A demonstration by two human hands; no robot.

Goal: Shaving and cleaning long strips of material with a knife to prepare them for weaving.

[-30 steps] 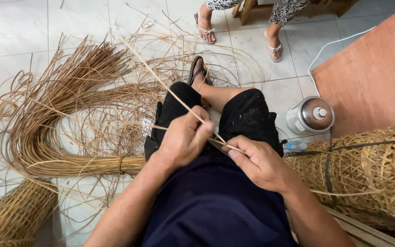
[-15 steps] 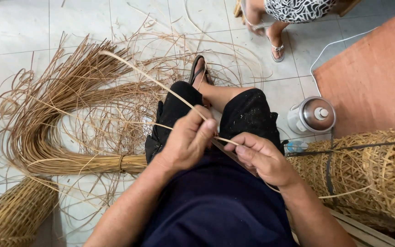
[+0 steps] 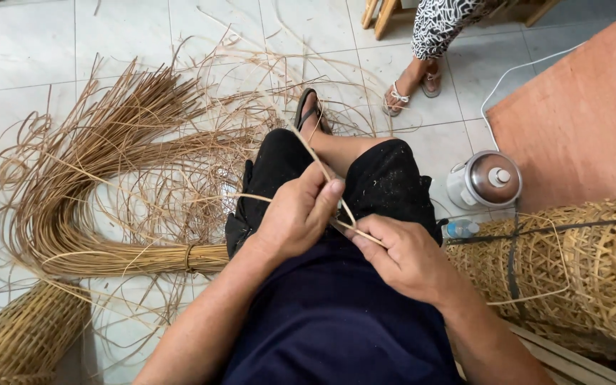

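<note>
I sit with my legs in black shorts over a tiled floor. My left hand (image 3: 297, 214) pinches a thin pale rattan strip (image 3: 314, 158) over my lap; the strip runs up and away toward my sandalled foot (image 3: 310, 110). My right hand (image 3: 401, 257) is closed on the near end of the same strip, just right of the left hand, thumb and forefinger nipping it. Both hands almost touch above my thighs.
A big tied bundle of rattan strips (image 3: 108, 178) fans over the floor at left, with loose curls around it. Woven baskets lie at right (image 3: 579, 271) and lower left (image 3: 23, 339). A lidded metal jug (image 3: 486, 182), a brown board (image 3: 586, 114) and another person's sandalled feet (image 3: 408, 93) are beyond.
The far part of the strip has swung from the upper left toward my foot and looks shorter. My hands stay together on it. The other person's feet have stepped to the right.
</note>
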